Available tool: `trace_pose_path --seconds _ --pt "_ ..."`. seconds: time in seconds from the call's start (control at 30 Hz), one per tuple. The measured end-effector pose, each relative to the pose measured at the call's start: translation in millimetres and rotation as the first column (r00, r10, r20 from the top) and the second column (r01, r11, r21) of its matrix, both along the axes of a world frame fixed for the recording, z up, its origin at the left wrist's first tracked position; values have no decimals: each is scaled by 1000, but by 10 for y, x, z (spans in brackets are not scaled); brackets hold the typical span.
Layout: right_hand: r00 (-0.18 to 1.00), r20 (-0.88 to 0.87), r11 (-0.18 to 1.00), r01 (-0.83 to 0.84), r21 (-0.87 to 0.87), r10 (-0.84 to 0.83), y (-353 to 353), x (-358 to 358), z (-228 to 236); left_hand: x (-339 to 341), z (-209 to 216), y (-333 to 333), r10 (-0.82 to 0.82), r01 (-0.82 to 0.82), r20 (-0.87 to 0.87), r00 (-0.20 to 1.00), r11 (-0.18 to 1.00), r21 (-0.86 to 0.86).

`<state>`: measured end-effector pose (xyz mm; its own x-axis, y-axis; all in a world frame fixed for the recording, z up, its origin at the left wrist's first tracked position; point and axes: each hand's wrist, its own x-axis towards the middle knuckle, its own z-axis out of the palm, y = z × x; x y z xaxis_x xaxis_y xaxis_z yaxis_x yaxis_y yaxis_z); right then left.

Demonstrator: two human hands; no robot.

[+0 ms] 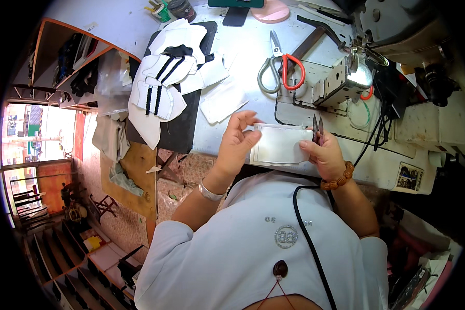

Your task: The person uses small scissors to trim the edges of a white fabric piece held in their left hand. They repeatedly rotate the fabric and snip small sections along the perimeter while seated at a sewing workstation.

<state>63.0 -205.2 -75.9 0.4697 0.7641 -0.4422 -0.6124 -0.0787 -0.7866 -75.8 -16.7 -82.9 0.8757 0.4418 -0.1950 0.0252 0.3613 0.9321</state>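
My right hand grips a stack of white, roughly rectangular flat pieces, thumb on top at their right edge. Dark-bladed thread snips are also tucked in that hand, blades pointing away from me. Beside the pieces' left edge is my left hand, fingers loosely curled and apart from the thumb. Its thumb tip meets the upper left corner; whether it presses there I cannot tell. The pieces are held over the table's front edge, close to my body. Whether they are fabric or leather is unclear.
A sewing machine stands to the right, its lamp lit. Red-and-grey-handled scissors and a hammer lie beyond my hands. White cut pieces with black strips cover a dark board at left. A black cable crosses my shirt.
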Motion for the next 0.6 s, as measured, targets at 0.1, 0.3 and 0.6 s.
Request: trace_pose_path --seconds 0.1,0.3,0.6 --pt "999 49 999 2 -41 0 -8 -37 -73 8 16 -9 31 -39 24 999 890 454" --pt "990 131 999 -47 4 46 44 -107 24 19 74 -32 -151 163 -66 986 824 542" --pt "994 -2 962 -102 254 106 29 -95 -205 54 239 -45 -155 254 -218 964 781 570"
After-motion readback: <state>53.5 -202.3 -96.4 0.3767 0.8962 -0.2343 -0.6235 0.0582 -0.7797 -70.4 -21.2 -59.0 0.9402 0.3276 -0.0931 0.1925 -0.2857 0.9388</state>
